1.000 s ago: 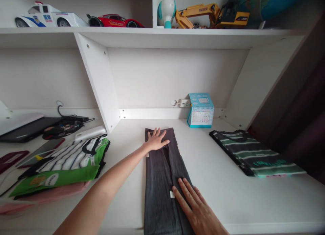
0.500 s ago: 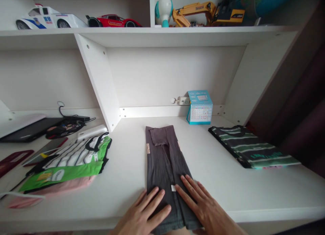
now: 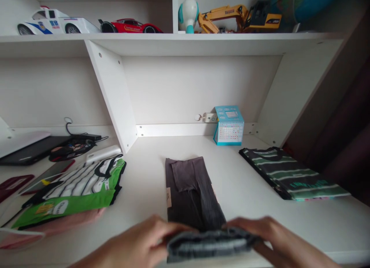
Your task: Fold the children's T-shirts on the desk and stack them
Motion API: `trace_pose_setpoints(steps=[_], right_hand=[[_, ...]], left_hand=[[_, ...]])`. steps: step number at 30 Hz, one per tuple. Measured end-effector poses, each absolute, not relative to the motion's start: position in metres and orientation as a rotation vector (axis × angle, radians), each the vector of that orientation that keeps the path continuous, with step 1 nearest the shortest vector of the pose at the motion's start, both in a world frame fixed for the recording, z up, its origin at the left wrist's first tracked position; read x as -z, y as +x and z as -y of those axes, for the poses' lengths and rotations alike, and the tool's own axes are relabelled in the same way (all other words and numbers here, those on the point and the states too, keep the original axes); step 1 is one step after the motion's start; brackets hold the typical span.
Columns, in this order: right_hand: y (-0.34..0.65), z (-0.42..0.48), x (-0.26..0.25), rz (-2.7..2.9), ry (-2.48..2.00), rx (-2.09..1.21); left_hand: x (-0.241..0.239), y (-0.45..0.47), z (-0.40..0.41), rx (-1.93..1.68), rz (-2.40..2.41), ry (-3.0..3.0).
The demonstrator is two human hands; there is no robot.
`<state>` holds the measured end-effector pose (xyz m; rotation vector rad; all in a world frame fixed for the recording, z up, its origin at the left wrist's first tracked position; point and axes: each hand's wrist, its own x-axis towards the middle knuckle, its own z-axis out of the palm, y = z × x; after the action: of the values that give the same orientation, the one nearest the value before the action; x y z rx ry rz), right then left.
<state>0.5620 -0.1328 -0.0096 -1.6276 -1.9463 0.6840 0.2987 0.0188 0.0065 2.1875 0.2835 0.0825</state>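
Dark grey pants [image 3: 185, 202] lie lengthwise on the white desk, a folded flap at their far end and a pale label on the left edge. Their near end is lifted off the surface and looks blurred. My left hand [image 3: 144, 241] pinches the left side of this raised end, fingers on top and thumb beneath. Opposite it, my right hand [image 3: 266, 233] grips the right corner the same way. The undersides of both hands are partly hidden by the cloth.
Folded shirts [image 3: 78, 191] are piled at left beside a phone [image 3: 49, 177] and a black laptop [image 3: 31, 150]. A striped folded shirt [image 3: 291, 171] lies at right. A blue desk calendar [image 3: 229, 125] stands at the back. Toy vehicles [image 3: 130, 26] sit on the shelf above.
Both hands, flat on the pants before, now grip the near end and have raised it. The far end of the pants has slid toward me.
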Motion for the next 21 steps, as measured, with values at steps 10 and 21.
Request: trace_pose_setpoints(steps=[10,21], right_hand=[[0.613,-0.089,0.051,1.353,-1.693,-0.883],[0.620,-0.105,0.086,1.338,-1.869,-0.780]], left_hand=[[0.046,0.379,-0.188,-0.322,-0.879,1.529],[0.077,0.380,-0.206,-0.421,-0.949,1.727]])
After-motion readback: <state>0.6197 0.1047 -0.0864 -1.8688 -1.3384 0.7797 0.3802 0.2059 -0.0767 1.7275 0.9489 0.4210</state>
